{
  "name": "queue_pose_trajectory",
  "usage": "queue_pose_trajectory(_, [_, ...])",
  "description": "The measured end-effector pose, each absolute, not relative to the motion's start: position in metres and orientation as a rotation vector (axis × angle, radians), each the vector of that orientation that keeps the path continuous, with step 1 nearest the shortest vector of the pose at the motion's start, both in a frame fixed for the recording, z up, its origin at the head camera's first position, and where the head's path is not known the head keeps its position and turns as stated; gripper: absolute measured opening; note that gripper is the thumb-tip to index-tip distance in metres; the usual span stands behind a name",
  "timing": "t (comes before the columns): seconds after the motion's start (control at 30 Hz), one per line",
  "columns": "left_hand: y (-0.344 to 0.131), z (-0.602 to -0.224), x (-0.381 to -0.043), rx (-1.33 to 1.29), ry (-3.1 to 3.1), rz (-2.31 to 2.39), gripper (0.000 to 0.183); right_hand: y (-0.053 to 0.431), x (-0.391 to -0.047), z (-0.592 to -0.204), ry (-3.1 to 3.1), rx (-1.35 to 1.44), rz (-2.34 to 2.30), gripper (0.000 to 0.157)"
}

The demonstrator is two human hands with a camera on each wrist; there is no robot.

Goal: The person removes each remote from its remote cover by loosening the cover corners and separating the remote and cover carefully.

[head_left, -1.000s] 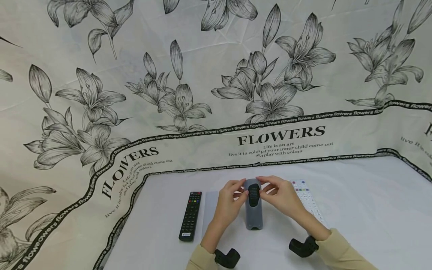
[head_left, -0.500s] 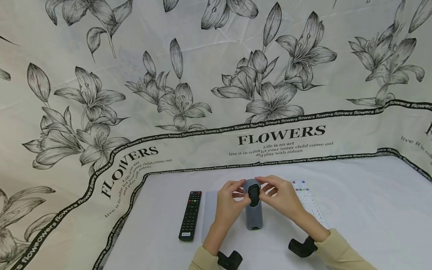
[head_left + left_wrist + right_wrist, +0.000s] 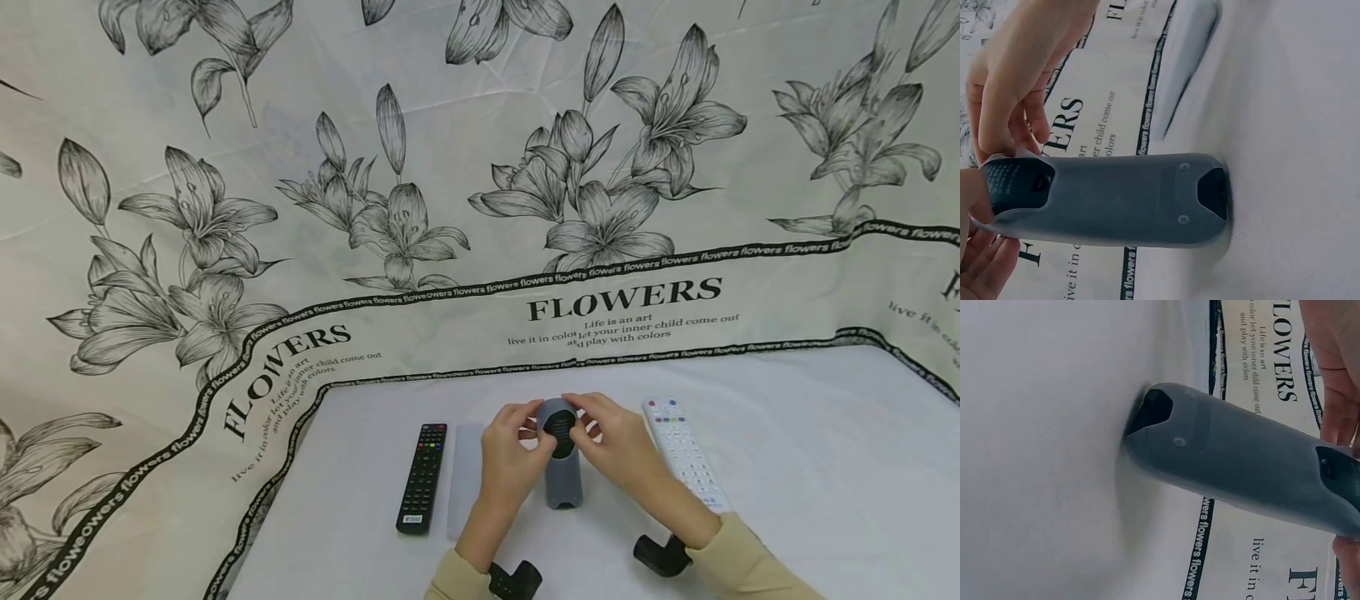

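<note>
Grey cover (image 3: 563, 483) wraps a black remote (image 3: 559, 428), its upper end pinched in the left grip (image 3: 510, 452) and right grip (image 3: 619, 437).

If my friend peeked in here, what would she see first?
Probably the big drawn flowers on the cloth behind the table. Next, the left hand and right hand pinching the far end of a gray cover in the middle. Then the black remote to its left and the white remote to its right.
</note>
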State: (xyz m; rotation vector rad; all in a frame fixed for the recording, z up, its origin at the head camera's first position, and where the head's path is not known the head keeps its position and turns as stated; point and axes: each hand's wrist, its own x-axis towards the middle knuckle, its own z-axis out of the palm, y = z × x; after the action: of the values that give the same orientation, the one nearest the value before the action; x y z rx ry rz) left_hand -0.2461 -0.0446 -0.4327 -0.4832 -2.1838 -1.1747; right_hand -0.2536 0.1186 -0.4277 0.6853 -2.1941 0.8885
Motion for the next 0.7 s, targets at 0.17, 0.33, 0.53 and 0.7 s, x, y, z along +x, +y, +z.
queue_pose_trajectory(0.17, [-0.050, -0.437, -0.246, -0.587, -2.172, -1.037, 0.036, 0.119, -0.254, -0.433, -2.147, 0.735, 0.756, 0.037])
queue_pose_trajectory(0.33, [-0.055, -0.440, -0.248, -0.644, -2.204, -1.091, 0.037, 0.121, -0.255, -0.435, -2.120, 0.775, 0.814, 0.039])
queue_pose_trajectory(0.53, [-0.063, -0.440, -0.251, -0.620, -2.237, -1.232, 0.043, 0.120, -0.256, -0.433, -2.106, 0.856, 0.924, 0.044])
queue_pose_trajectory(0.7, [-0.070, -0.436, -0.252, -0.657, -2.259, -1.296, 0.040, 0.122, -0.259, -0.431, -2.142, 0.893, 1.013, 0.047])
